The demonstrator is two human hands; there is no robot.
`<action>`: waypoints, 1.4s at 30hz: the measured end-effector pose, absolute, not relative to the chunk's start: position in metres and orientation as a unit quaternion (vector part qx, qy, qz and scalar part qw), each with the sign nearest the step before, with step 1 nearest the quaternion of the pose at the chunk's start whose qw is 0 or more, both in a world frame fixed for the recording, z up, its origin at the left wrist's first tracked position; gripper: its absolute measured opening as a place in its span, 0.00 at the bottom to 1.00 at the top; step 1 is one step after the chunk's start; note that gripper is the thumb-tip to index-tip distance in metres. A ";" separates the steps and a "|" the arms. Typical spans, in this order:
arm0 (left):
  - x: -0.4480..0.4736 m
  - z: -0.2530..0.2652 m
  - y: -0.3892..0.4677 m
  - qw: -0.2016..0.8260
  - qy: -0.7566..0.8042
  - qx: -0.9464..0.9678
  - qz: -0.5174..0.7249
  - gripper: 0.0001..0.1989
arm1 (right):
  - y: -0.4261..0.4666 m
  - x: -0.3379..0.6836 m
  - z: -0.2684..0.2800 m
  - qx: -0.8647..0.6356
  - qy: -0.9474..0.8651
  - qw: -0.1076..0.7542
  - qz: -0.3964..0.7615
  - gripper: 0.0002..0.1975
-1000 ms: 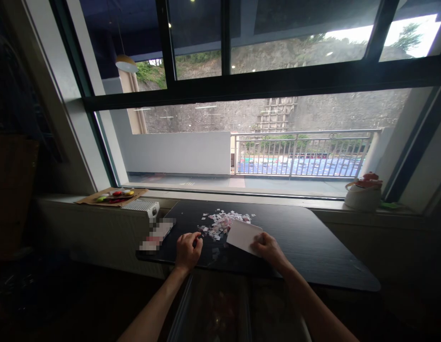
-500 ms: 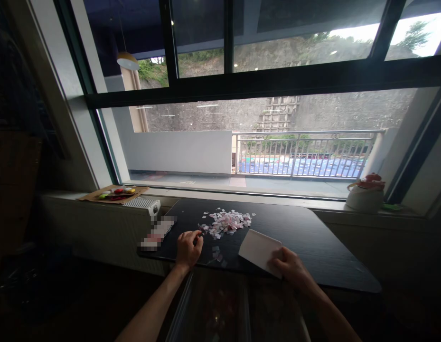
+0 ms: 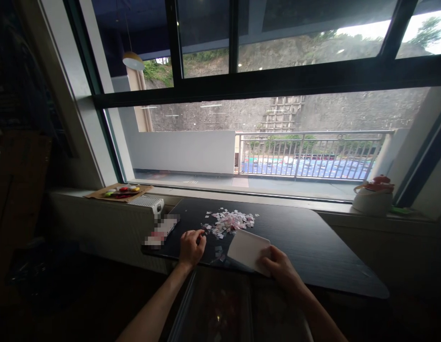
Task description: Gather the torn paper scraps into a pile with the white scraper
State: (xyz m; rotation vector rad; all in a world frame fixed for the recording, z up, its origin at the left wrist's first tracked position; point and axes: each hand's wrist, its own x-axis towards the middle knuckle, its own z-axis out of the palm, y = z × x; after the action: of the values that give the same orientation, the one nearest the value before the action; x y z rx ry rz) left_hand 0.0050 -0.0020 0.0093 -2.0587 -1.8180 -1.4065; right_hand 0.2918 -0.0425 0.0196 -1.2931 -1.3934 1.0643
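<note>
A pile of small white and pinkish paper-like pieces (image 3: 231,221) lies on the black table (image 3: 313,247). Several more translucent pieces (image 3: 219,254) are scattered near the front edge. At the pile's near left side, my left hand (image 3: 192,247) rests with its fingers curled and thumb close to them; whatever it may pinch is too small to make out. My right hand (image 3: 281,268) grips a flat white card-like sheet (image 3: 248,251) by its right end. The sheet is tilted, its far left corner close to the near side of the pile.
Below the table's front edge stands a clear plastic container (image 3: 220,308), its contents dim. A blurred-out flat item (image 3: 162,232) lies at the table's left. On the sill are a cardboard piece with colourful items (image 3: 120,191) and a white pot with a reddish top (image 3: 373,197).
My right hand has moved left with the white sheet, nearer to the pile and my left hand. My left hand has hardly moved. The view has shifted slightly.
</note>
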 end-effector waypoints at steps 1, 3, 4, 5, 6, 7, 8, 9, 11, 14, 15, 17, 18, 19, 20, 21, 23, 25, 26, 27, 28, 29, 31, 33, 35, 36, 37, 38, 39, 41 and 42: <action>0.005 0.010 -0.002 0.029 -0.590 -0.666 -0.455 0.12 | -0.040 0.290 0.019 -0.526 -0.566 0.467 0.430 0.12; 0.006 0.010 -0.002 0.030 -0.593 -0.665 -0.453 0.12 | -0.038 0.286 0.017 -0.528 -0.565 0.471 0.424 0.15; 0.006 0.010 -0.002 0.031 -0.594 -0.664 -0.452 0.12 | -0.038 0.285 0.016 -0.530 -0.564 0.475 0.419 0.17; 0.007 0.010 -0.002 0.032 -0.596 -0.664 -0.451 0.12 | -0.038 0.285 0.015 -0.531 -0.564 0.480 0.412 0.18; 0.007 0.009 -0.002 0.032 -0.597 -0.663 -0.450 0.11 | -0.039 0.285 0.014 -0.531 -0.566 0.484 0.404 0.18; 0.007 0.009 -0.002 0.033 -0.598 -0.663 -0.449 0.11 | -0.040 0.285 0.014 -0.530 -0.570 0.487 0.396 0.18; 0.008 0.009 -0.002 0.034 -0.599 -0.663 -0.448 0.11 | -0.041 0.286 0.014 -0.528 -0.576 0.488 0.389 0.18; 0.008 0.009 -0.002 0.035 -0.600 -0.662 -0.448 0.11 | -0.041 0.287 0.015 -0.526 -0.583 0.484 0.387 0.17; 0.008 0.009 -0.002 0.035 -0.601 -0.662 -0.446 0.11 | -0.042 0.289 0.015 -0.525 -0.599 0.471 0.379 0.16; 0.008 0.009 -0.002 0.033 -0.601 -0.663 -0.444 0.11 | -0.042 0.290 0.015 -0.532 -0.602 0.470 0.366 0.15; 0.007 0.009 -0.003 0.032 -0.600 -0.664 -0.444 0.11 | -0.041 0.290 0.014 -0.533 -0.599 0.473 0.366 0.15; 0.007 0.010 -0.003 0.030 -0.599 -0.666 -0.443 0.11 | -0.041 0.291 0.011 -0.532 -0.589 0.476 0.378 0.16; 0.007 0.010 -0.003 0.030 -0.598 -0.667 -0.443 0.11 | -0.041 0.291 0.010 -0.530 -0.586 0.476 0.387 0.16; 0.007 0.010 -0.003 0.029 -0.597 -0.668 -0.443 0.11 | -0.041 0.292 0.009 -0.526 -0.584 0.477 0.395 0.16; 0.007 0.010 -0.003 0.030 -0.597 -0.668 -0.443 0.11 | -0.041 0.292 0.008 -0.521 -0.580 0.478 0.404 0.16; 0.007 0.010 -0.003 0.030 -0.596 -0.668 -0.444 0.11 | -0.040 0.292 0.007 -0.515 -0.576 0.482 0.413 0.16; 0.007 0.010 -0.002 0.033 -0.596 -0.667 -0.446 0.11 | -0.038 0.291 0.007 -0.506 -0.567 0.493 0.423 0.18; 0.007 0.009 -0.002 0.036 -0.596 -0.666 -0.447 0.11 | -0.032 0.286 0.009 -0.507 -0.570 0.501 0.409 0.19; 0.007 0.009 -0.002 0.038 -0.596 -0.665 -0.447 0.11 | -0.028 0.283 0.010 -0.511 -0.575 0.503 0.395 0.18; 0.007 0.009 -0.001 0.040 -0.597 -0.665 -0.447 0.11 | -0.024 0.280 0.012 -0.514 -0.581 0.502 0.381 0.17; 0.007 0.008 -0.001 0.042 -0.597 -0.665 -0.447 0.11 | -0.021 0.277 0.013 -0.519 -0.586 0.500 0.370 0.16; 0.007 0.008 -0.001 0.044 -0.598 -0.665 -0.446 0.11 | -0.017 0.274 0.013 -0.524 -0.590 0.497 0.362 0.15; 0.007 0.008 -0.001 0.048 -0.598 -0.665 -0.444 0.11 | -0.012 0.271 0.014 -0.535 -0.591 0.491 0.351 0.14; 0.007 0.008 -0.001 0.050 -0.598 -0.666 -0.443 0.11 | -0.011 0.270 0.013 -0.544 -0.595 0.483 0.343 0.13; 0.006 0.008 0.000 0.051 -0.596 -0.668 -0.443 0.11 | -0.012 0.271 0.011 -0.546 -0.600 0.475 0.340 0.12; 0.006 0.008 0.000 0.051 -0.595 -0.668 -0.444 0.11 | -0.013 0.272 0.011 -0.546 -0.604 0.471 0.340 0.11; 0.006 0.007 0.000 0.050 -0.594 -0.668 -0.444 0.11 | -0.014 0.273 0.011 -0.544 -0.607 0.469 0.341 0.10; 0.005 0.007 0.001 0.049 -0.594 -0.668 -0.445 0.11 | -0.015 0.274 0.011 -0.541 -0.610 0.467 0.343 0.10; 0.005 0.007 0.001 0.048 -0.594 -0.668 -0.445 0.11 | -0.016 0.275 0.011 -0.537 -0.612 0.465 0.347 0.11; 0.005 0.007 0.001 0.046 -0.594 -0.668 -0.445 0.11 | -0.017 0.275 0.013 -0.528 -0.615 0.464 0.357 0.12; 0.005 0.006 0.001 0.044 -0.595 -0.668 -0.445 0.11 | -0.017 0.275 0.014 -0.523 -0.616 0.465 0.362 0.13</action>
State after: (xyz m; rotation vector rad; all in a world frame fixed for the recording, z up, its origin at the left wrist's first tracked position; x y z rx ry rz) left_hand 0.0045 0.0008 0.0064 -2.0411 -1.8167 -1.3611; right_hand 0.2746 -0.0173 0.0137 -1.2835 -1.5141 0.8884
